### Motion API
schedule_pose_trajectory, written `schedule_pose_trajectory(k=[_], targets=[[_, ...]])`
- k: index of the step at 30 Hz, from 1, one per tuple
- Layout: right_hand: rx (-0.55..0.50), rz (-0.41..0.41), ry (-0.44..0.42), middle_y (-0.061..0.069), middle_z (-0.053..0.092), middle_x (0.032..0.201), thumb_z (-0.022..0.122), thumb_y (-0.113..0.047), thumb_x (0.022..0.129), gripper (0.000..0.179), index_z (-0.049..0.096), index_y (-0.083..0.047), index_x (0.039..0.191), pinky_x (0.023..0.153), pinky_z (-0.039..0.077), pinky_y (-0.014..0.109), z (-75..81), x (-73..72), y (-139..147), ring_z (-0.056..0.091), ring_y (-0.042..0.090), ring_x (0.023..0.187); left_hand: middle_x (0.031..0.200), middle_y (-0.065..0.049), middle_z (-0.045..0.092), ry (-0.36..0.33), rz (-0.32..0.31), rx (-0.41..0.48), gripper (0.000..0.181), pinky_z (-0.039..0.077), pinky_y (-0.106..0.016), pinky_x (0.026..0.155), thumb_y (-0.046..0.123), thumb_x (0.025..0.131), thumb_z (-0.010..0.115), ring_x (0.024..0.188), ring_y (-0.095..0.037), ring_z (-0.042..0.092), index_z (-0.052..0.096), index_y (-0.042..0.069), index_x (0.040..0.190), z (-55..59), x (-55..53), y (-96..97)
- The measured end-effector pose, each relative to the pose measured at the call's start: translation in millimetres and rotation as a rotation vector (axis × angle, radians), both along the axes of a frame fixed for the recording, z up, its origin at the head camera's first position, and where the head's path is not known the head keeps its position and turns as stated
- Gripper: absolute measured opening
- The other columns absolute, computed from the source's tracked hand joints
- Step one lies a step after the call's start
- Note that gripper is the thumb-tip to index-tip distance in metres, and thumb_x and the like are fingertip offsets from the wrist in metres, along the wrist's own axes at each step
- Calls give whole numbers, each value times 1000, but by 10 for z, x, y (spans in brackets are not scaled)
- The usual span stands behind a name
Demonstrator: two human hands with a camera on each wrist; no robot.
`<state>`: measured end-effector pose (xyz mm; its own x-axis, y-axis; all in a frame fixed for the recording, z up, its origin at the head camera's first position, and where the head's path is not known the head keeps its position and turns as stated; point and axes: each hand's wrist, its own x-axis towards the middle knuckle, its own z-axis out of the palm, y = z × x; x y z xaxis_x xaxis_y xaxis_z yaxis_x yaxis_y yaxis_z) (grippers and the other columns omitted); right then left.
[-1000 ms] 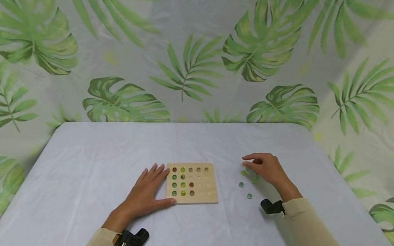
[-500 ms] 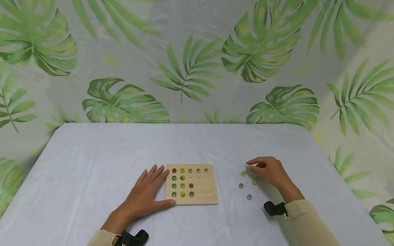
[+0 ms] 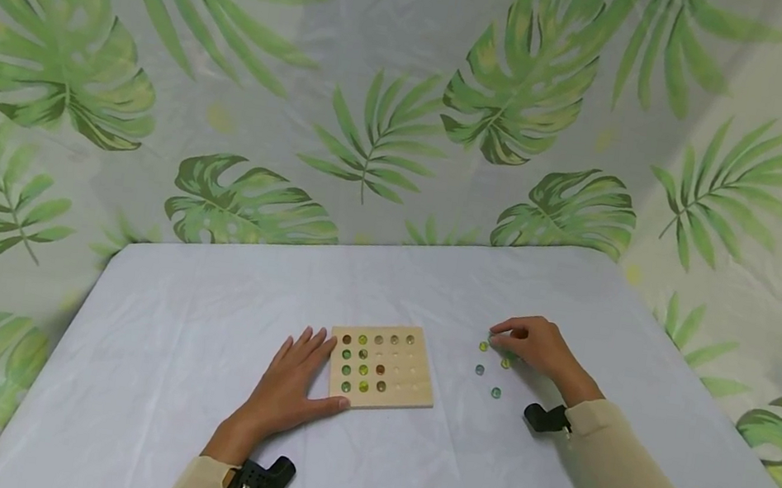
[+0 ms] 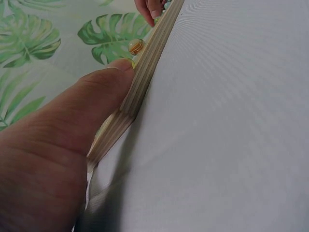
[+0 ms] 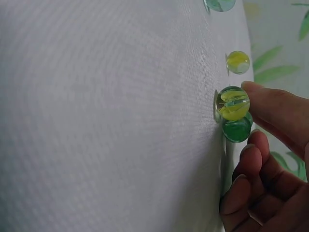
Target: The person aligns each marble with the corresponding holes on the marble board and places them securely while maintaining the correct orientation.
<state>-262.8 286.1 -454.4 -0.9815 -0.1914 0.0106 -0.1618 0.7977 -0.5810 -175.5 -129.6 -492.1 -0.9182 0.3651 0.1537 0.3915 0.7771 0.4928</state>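
My left hand (image 3: pixel 289 384) rests at the left side of a wooden marble board (image 3: pixel 410 376). Its fingers lie spread and fairly straight, with the thumb touching the near left corner. Glass marbles in green, yellow, brown and clear fill the board's left columns and back row. To the right of the board, my right hand (image 3: pixel 539 350) pinches a green marble (image 3: pixel 491 337) between thumb and index finger, low over the cloth. Close by lie a yellow marble (image 3: pixel 484 346) and another yellow marble (image 3: pixel 505 363). A second green marble (image 5: pixel 236 129) shows near the fingers in the right wrist view.
Between the board and my right arm lie a blue-grey marble (image 3: pixel 480 370) and a teal marble (image 3: pixel 496 393). A white cloth (image 3: pixel 140 375) covers the table. Behind it hangs a leaf-patterned curtain (image 3: pixel 380 217).
My right hand has shifted slightly right and down to the green marble, and its thumb and index finger have come together around it. The left hand and the board stay put.
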Motion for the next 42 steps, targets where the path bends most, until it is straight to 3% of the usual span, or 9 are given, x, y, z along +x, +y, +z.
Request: schedule_pose_trajectory(k=[11,25,32,42], targets=[[0,-12,-28,0,61,74,74,-25,86,23,76,-13,105,57,42,29,2,1,-11,48,17,65,158,-8,26,16,-2,7,99,5,-45,119,68,77,64,147,-26,12,31,12,152,-7,5,-5],[2,4,14,-1,60,74,74,-26,86,22,77,-13,104,55,42,29,11,12,-34,47,17,62,158,-7,26,16,-1,25,100,6,-46,119,71,77,63,147,-26,13,32,13,152,-20,4,-9],[-19,35,43,-1,59,70,73,-25,87,21,77,-13,103,51,39,28,128,54,-222,45,17,60,158,-6,26,-2,3,23,100,5,-45,119,72,76,62,148,-24,11,31,14,152,-23,14,-10],[-39,125,74,-3,58,72,74,-21,86,20,77,-12,103,56,41,27,134,96,-533,46,15,65,157,-8,27,22,-1,21,99,6,-46,119,71,77,63,147,-26,13,32,13,152,-26,-5,-19]])
